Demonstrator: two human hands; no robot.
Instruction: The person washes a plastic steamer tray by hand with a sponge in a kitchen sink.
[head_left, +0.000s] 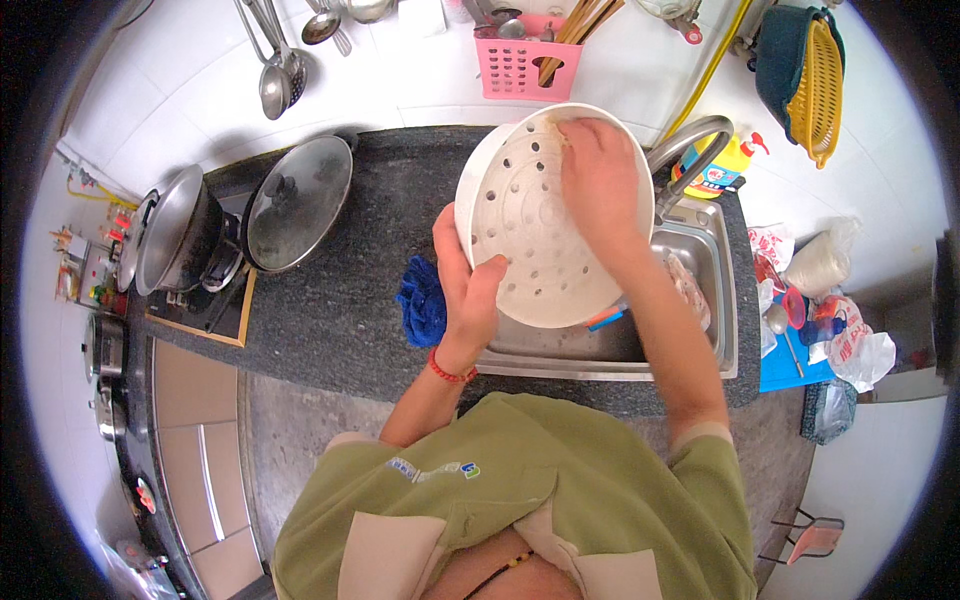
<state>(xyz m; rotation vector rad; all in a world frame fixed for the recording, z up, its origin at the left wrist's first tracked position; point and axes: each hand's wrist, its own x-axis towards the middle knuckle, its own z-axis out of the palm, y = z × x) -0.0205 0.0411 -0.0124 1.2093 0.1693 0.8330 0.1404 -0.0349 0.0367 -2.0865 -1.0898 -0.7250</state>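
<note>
A white perforated steamer basket (525, 217) is held up, tilted, over the left part of the stainless steel sink (570, 349). My left hand (469, 289) grips its lower left rim, thumb on the inner face and the other fingers behind. Inside the basket, my right hand (600, 180) presses its fingertips against the upper inner wall. A small tan patch shows at those fingertips; whether it is a scrubber or residue I cannot tell. Just left of my left wrist, a bunched blue cloth (421, 301) lies on the dark stone counter (360, 247).
The curved faucet (697, 150) stands behind the sink, beside a yellow pump bottle (712, 165). A crumpled packet (686, 289) and an orange-and-blue object (606, 319) are in the sink. Leftward are a glass lid (300, 202) and a wok (176, 247). A pink utensil basket (529, 71) hangs above.
</note>
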